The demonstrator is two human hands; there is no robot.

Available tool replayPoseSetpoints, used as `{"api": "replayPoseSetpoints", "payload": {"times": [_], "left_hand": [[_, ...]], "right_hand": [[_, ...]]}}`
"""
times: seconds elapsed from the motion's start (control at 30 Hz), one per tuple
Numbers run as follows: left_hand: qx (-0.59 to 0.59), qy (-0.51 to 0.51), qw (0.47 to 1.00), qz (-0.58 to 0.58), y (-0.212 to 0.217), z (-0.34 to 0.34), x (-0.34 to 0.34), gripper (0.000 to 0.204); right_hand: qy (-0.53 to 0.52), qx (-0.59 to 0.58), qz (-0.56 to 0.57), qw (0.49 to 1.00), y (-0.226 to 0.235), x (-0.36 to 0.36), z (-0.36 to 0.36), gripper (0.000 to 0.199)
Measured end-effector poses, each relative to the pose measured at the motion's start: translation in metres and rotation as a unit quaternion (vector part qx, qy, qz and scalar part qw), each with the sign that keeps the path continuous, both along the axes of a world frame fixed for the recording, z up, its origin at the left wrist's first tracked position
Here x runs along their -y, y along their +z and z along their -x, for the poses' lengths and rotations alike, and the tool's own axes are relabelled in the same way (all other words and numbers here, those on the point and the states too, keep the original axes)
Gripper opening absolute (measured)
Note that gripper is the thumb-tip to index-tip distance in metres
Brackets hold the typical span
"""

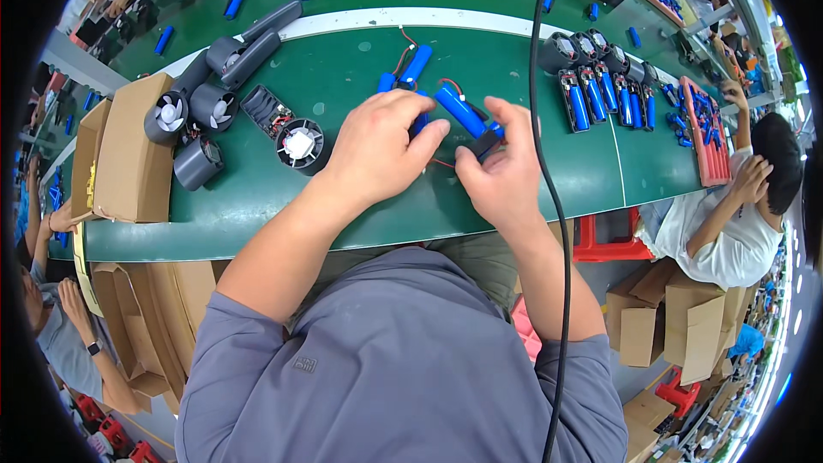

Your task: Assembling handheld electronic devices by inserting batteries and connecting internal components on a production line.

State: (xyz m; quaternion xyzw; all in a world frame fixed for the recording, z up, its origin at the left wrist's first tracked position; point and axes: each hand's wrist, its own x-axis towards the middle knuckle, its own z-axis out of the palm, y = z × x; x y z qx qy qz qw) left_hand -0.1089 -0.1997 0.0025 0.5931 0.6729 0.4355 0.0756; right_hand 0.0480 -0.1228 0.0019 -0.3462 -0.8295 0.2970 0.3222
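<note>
My left hand (377, 144) is closed, its thumb and forefinger round a blue battery pack that is mostly hidden. My right hand (504, 173) pinches a small black strip-like piece (487, 145) between thumb and fingers; its exact kind is unclear. Touching or just beside that piece is another blue battery pack (459, 111) with a thin red wire at its far end. Beyond my left fingers lies a blue battery pack (417, 63), also with a red wire. To the left, an open dark grey housing with a round fan (300, 144) rests on the table.
Several dark grey fan housings (199, 163) and a cardboard box (135, 154) stand at left. Open housings with blue batteries (574, 103) line up at right, by a pink tray (705, 133). A black cable (538, 120) hangs close to my right hand. Co-workers sit at both sides.
</note>
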Motion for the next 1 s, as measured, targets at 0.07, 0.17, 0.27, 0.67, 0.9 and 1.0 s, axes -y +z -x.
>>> {"api": "replayPoseSetpoints", "payload": {"times": [0.07,0.17,0.27,0.67,0.9,1.0], "left_hand": [[-0.007,-0.009,1.0,0.001,0.005,-0.002,0.0,0.022],[0.355,-0.036,0.933,0.051,0.015,-0.003,0.002,0.029],[0.464,-0.096,0.879,-0.053,0.012,0.0,0.0,0.032],[0.529,-0.092,0.838,-0.097,0.021,0.006,0.006,0.027],[0.7,-0.151,0.691,-0.1,0.019,0.036,0.006,0.027],[0.672,-0.143,0.722,-0.078,0.022,0.029,0.008,0.028]], "right_hand": [[0.021,-0.165,0.033,0.985,0.004,0.006,0.004,0.056],[0.052,-0.211,-0.036,0.976,0.005,0.007,0.015,0.06],[0.065,-0.226,-0.057,0.97,0.007,0.009,0.021,0.063],[0.124,-0.225,0.094,0.962,0.017,0.016,0.038,0.054],[0.153,-0.361,0.416,0.821,0.033,-0.003,0.024,0.047],[0.07,-0.248,0.268,0.928,0.031,-0.017,0.013,0.045]]}}
